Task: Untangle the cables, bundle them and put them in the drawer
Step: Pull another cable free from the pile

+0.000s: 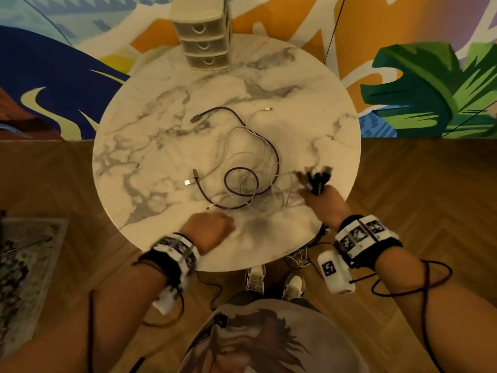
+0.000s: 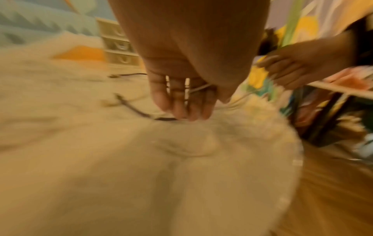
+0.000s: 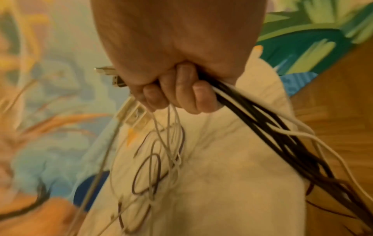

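Observation:
A tangle of cables lies mid-table on the round marble table [image 1: 150, 146]: a purple braided cable [image 1: 274, 154] looped through thin white cables [image 1: 252, 117]. At the table's right edge my right hand [image 1: 321, 200] grips a bunch of black and white cables [image 3: 262, 124]. Their plugs [image 1: 314, 180] stick up past my fist, and the rest trails off the table. Near the front edge my left hand [image 1: 212, 230] points its straight fingers [image 2: 181, 103] down, tips by the purple cable [image 2: 167, 119]. A white strand runs behind them. The beige drawer unit [image 1: 205, 41] stands shut at the far edge.
Loose cable ends [image 1: 304, 254] hang from the table's front right edge to the wooden floor by my shoes [image 1: 255, 278]. A patterned rug [image 1: 27, 265] lies at the left. A painted wall rises behind the table.

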Motion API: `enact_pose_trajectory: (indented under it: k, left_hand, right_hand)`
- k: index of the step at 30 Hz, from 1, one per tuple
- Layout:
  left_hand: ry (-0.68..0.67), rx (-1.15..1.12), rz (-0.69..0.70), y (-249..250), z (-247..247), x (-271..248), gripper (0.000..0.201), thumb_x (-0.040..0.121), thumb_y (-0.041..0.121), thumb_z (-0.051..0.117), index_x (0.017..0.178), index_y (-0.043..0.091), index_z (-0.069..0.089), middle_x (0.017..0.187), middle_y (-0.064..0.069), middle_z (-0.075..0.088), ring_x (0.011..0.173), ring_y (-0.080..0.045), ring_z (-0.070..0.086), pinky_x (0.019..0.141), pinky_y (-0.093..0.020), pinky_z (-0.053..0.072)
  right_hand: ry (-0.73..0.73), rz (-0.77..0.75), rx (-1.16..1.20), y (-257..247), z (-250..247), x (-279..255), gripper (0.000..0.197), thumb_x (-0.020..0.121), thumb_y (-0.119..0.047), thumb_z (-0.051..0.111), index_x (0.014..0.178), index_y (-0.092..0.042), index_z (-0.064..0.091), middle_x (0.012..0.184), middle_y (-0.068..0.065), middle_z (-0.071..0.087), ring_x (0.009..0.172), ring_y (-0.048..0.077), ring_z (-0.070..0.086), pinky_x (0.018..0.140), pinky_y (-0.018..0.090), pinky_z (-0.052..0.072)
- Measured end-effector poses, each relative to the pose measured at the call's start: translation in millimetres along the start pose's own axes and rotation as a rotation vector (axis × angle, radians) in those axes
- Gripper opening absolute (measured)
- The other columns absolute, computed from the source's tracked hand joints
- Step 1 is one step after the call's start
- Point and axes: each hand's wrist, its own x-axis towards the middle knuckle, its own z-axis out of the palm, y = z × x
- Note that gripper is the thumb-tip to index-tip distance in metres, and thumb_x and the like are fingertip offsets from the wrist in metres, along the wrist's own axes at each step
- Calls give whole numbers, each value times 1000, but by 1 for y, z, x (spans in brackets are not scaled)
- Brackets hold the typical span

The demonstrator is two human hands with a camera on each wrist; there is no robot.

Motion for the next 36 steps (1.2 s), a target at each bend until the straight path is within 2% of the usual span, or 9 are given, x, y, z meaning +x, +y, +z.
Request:
enact_pose_trajectory:
  k: [5, 8, 11, 19, 22, 25, 28, 32, 36]
  left_hand:
    - [395, -220, -59, -42, -52, 18, 41, 95, 44, 29, 97, 17, 58, 102, -6, 56, 87, -29, 59, 69, -41, 47]
    - [421, -298, -124, -41, -76, 32, 28, 97, 34, 42, 92, 14, 62, 94, -7, 59, 84, -28, 56, 71, -39, 44]
    - [493, -357, -220, -46, -81, 36, 24, 96, 33, 47, 89, 15, 61, 92, -5, 63, 81, -25, 56, 69, -34, 42]
    - [798, -30, -336, -66, -107, 29, 21, 96, 26, 44, 96, 8, 56, 98, -14, 58, 90, -37, 54, 63, -44, 45]
    - [784, -69, -368, -64, -106, 27, 21, 96, 27, 45, 97, 9, 55, 94, -16, 61, 84, -39, 56, 60, -43, 44]
    - [789, -177, -307, -50, -109, 28, 20, 96, 29, 46, 101, 10, 54, 85, -18, 65, 75, -41, 59, 57, -39, 42]
    - [791, -137, -122, -30, -117, 29, 22, 95, 31, 47, 98, 11, 55, 82, -17, 65, 73, -39, 60, 56, -38, 43]
    - [708, -3, -9, -8, -120, 34, 40, 91, 41, 27, 97, 12, 55, 82, -11, 64, 73, -35, 60, 53, -37, 43]
    - [650, 29, 1, 8, -125, 41, 25, 97, 31, 40, 100, 11, 54, 84, -10, 66, 72, -36, 60, 53, -37, 44]
  right_hand:
    - [217, 20, 214, -13, -20, 22, 33, 87, -34, 63, 62, -13, 56, 56, -1, 51, 50, 16, 44, 52, 29, 31]
    - [246, 44, 305, -11, -28, 27, 34, 82, -38, 64, 56, -23, 50, 50, -9, 48, 47, 15, 41, 50, 30, 29]
    - [221, 27, 262, -9, -34, 22, 33, 86, -38, 63, 60, -21, 52, 55, -5, 50, 46, 15, 39, 49, 30, 29]
    - [289, 22, 413, -15, -38, 28, 29, 86, -35, 62, 62, -23, 51, 54, -7, 49, 45, 13, 40, 48, 29, 28]
    - [337, 43, 416, -18, -35, 28, 29, 86, -36, 62, 62, -22, 53, 57, -5, 51, 50, 15, 43, 53, 30, 32]
    - [216, 35, 182, -25, -25, 22, 37, 91, -35, 58, 61, -12, 59, 58, 3, 52, 52, 18, 45, 60, 31, 35]
    - [188, -65, 33, -40, -21, 10, 33, 94, -31, 55, 76, -9, 72, 62, 5, 55, 55, 17, 47, 51, 29, 32]
    - [310, -189, 241, -84, -32, -2, 25, 95, -29, 53, 93, -14, 73, 42, -12, 50, 37, 4, 41, 38, 16, 25]
    - [76, -339, 30, -128, -17, -23, 39, 92, -42, 53, 96, -8, 72, 58, 1, 59, 55, 20, 51, 55, 28, 34]
